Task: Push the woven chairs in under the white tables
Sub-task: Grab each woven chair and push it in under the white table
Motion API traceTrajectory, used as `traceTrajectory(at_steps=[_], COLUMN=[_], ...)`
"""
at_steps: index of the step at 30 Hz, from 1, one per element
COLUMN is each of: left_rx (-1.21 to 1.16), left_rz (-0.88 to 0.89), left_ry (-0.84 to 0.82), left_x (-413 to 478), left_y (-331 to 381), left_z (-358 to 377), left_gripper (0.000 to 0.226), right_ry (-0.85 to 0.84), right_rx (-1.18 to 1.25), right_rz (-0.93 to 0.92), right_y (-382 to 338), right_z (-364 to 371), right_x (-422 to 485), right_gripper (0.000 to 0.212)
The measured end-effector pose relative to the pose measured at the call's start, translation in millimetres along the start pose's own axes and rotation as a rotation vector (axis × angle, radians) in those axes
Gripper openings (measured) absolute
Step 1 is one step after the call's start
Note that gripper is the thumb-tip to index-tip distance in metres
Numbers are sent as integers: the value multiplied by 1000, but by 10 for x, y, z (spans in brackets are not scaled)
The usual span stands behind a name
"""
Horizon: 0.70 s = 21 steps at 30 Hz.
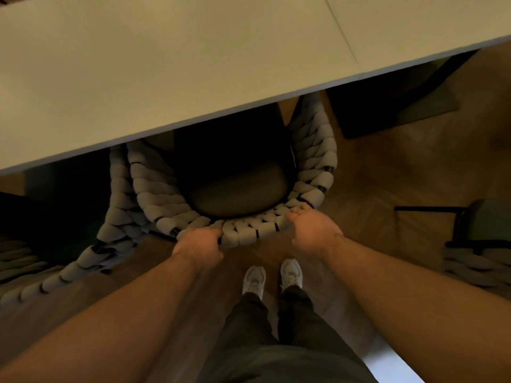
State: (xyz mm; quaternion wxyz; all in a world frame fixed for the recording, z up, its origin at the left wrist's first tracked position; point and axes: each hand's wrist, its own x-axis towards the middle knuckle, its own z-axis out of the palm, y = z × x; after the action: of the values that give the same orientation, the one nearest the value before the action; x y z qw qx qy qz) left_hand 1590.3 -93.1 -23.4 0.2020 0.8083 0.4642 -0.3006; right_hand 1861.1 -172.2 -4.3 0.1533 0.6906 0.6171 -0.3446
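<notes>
A woven chair [312, 150] with a thick grey rope back and a dark seat cushion [235, 189] stands in front of me. The front of its seat is hidden under the white table [166, 64]. My left hand [199, 241] grips the top rail of the chair's curved back at its left. My right hand [309, 225] holds the same rail further right. Both hands have fingers curled over the rope weave.
A second woven chair [91, 255] stands close on the left, its back touching or nearly touching the first. Another chair's dark frame [464, 230] shows at the right edge. My feet in white shoes [272, 277] stand on the wooden floor just behind the chair.
</notes>
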Motion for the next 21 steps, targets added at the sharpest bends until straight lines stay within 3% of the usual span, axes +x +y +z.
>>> traceTrajectory(at_steps=[5, 10, 21], left_rx=[11, 70, 201], left_rz=[49, 225, 454], left_ry=[28, 41, 26], left_x=[-153, -191, -280], left_y=[86, 297, 1150], left_z=[-108, -215, -486], left_gripper=[47, 45, 55], right_ry=[35, 66, 190], right_rx=[163, 273, 587], right_rz=[142, 292, 649], right_y=[-13, -2, 539], right_z=[86, 288, 823], right_x=[-360, -736, -1778], right_gripper=[53, 47, 54])
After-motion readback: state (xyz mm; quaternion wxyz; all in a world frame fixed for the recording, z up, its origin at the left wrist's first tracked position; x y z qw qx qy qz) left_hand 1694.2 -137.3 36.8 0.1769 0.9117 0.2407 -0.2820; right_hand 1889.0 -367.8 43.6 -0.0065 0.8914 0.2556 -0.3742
